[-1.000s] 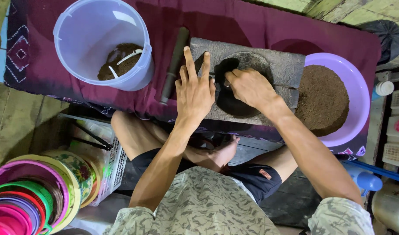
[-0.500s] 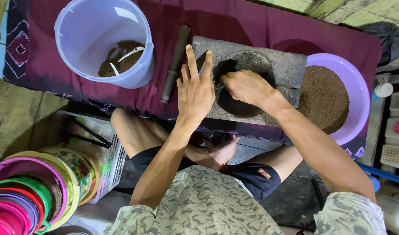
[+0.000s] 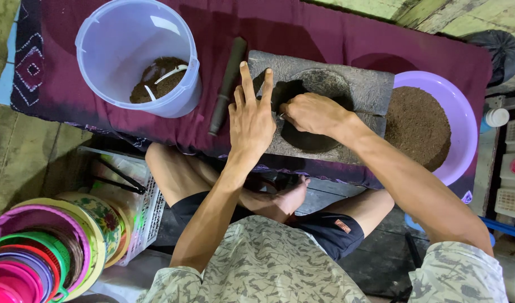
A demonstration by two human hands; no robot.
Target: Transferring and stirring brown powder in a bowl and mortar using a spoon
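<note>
- The left hand [image 3: 252,120] lies flat, palm down, with the fingers spread wide, on the near left part of a grey stone block [image 3: 356,90]; it holds nothing and only presses on the stone.
- The right hand [image 3: 312,114] is curled narrow over the round dark hollow [image 3: 308,134] in the middle of the block. Something small and pale shows at its fingertips, between the two hands, but I cannot tell what it is.
- The stone block rests on a low bench covered with a dark maroon cloth [image 3: 302,33], directly in front of the person, who sits with crossed legs.
- A dark, long pestle-like stick [image 3: 228,84] lies on the cloth just beside the left edge of the block, close to the left hand's fingers.
- Further left stands a pale translucent plastic bucket [image 3: 100,39] — at its bottom there is a little brown powder and a white spoon [image 3: 170,73].
- To the right of the block, touching or almost touching it, is a purple plastic basin [image 3: 462,120] filled with brown powder [image 3: 415,126].
- On the floor at the lower left is a stack of colourful plastic bowls [image 3: 38,255], next to a white plastic basket [image 3: 148,210].
</note>
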